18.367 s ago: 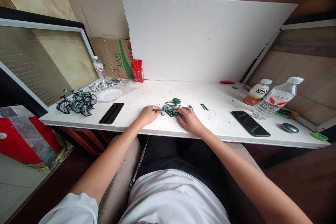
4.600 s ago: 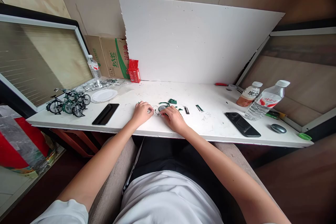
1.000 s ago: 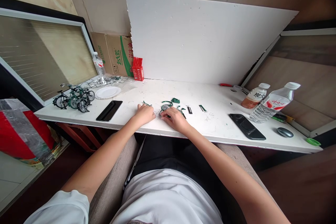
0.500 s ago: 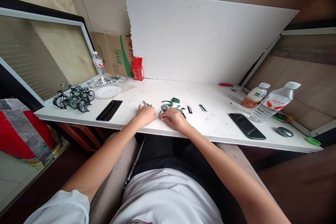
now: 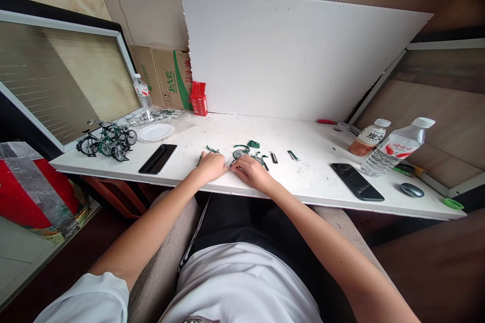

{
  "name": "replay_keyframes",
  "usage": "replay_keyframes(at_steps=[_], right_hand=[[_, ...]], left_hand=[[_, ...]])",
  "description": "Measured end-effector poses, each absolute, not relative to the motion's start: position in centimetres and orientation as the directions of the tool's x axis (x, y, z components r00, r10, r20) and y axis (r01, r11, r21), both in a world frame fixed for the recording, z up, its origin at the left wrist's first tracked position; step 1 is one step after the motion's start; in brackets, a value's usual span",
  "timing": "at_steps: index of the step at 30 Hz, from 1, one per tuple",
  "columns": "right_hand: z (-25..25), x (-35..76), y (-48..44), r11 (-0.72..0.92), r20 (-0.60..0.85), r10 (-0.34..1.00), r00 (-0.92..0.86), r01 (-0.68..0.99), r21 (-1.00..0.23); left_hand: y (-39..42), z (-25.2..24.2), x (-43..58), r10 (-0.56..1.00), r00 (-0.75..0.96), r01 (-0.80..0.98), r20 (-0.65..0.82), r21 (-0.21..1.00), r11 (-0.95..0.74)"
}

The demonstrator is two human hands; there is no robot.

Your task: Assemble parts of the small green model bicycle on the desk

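Observation:
Near the front edge of the white table, my left hand is closed, its fingers bent downward. My right hand faces it with pinched fingertips, a narrow gap apart. Whatever is in the fingers is too small and too hidden to name. A dark green curved bicycle part lies just beyond the left hand. Behind the right hand lies a spoked toy bicycle wheel among green pieces, partly covered by that hand. A green block-like part, a black part and a thin green part lie farther right.
Assembled model bicycles stand at the left, by white plates and a phone. Another phone, a brown-drink bottle, a water bottle and a mouse occupy the right. A white board leans behind.
Both hands stay in nearly the same place, with only slight finger movement. The small dark bit between the fingertips shows less now. The loose parts have not moved.

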State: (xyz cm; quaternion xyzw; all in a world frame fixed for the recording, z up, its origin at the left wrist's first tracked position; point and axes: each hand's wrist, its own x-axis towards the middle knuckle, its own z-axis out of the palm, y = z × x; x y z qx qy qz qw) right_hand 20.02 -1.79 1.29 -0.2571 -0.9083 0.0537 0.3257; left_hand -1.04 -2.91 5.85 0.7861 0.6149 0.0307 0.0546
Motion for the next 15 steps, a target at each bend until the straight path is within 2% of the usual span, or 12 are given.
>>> replay_keyframes(at_steps=[4, 7, 13, 15], right_hand=[[1.5, 20.0, -2.0, 0.858, 0.6, 0.505, -0.621, 0.436, -0.272], [1.5, 19.9, -1.9, 0.863, 0.644, 0.49, -0.587, 0.428, -0.267], [1.4, 19.9, -1.7, 0.82, 0.726, 0.534, -0.434, 0.475, -0.319], [1.5, 19.9, -1.8, 0.805, 0.743, 0.546, -0.388, 0.487, -0.338]], left_hand=[[-2.9, 6.0, -1.3, 0.97, 0.241, 0.957, -0.02, 0.169, -0.234], [-2.8, 6.3, -1.3, 0.976, 0.214, 0.946, 0.043, 0.239, -0.218], [-1.5, 5.8, -1.7, 0.973, -0.017, 0.82, 0.229, 0.56, -0.118], [-1.0, 5.1, -1.6, 0.963, -0.054, 0.758, 0.264, 0.639, -0.132]])
